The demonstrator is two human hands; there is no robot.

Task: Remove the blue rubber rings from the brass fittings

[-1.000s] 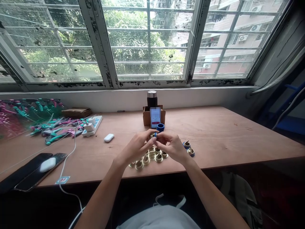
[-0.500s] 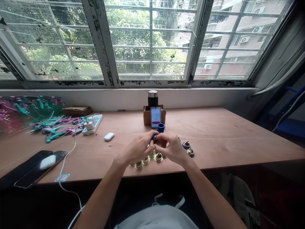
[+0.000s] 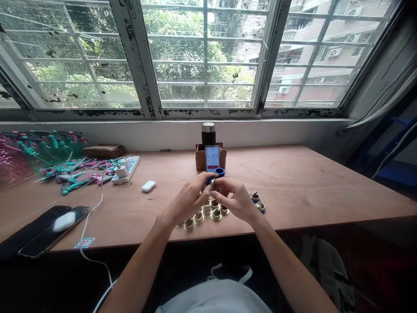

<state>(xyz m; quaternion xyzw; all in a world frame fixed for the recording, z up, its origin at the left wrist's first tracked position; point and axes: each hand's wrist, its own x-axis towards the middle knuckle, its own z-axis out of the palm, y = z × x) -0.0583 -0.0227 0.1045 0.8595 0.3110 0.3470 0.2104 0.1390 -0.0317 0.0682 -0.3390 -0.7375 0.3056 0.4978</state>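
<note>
My left hand [image 3: 190, 195] pinches a small blue ring [image 3: 209, 180] between thumb and fingers. Against that ring's right side sits a gold-coloured metal ring [image 3: 213, 184], which my right hand [image 3: 236, 198] grips with its fingertips; whether it is fully seated cannot be made out. Just beyond my fingers stand blue rings [image 3: 220, 172], apparently stacked. Several loose gold rings [image 3: 206, 210] lie on the table below and between my hands. To the right of my right hand are a few blue-and-gold ring pieces [image 3: 258, 202].
Behind the rings, a phone [image 3: 212, 157] leans on a cardboard box [image 3: 200, 160] with a black bottle [image 3: 208, 136]. Left are a white earbud case [image 3: 148, 186], a power strip [image 3: 132, 168], pink and green tools [image 3: 73, 182], a cable [image 3: 97, 206] and phones [image 3: 48, 230]. The table's front edge is close.
My fingers have shifted and turned the ring, so the gold ring now shows more edge-on. My hands have parted slightly, uncovering more gold rings beneath.
</note>
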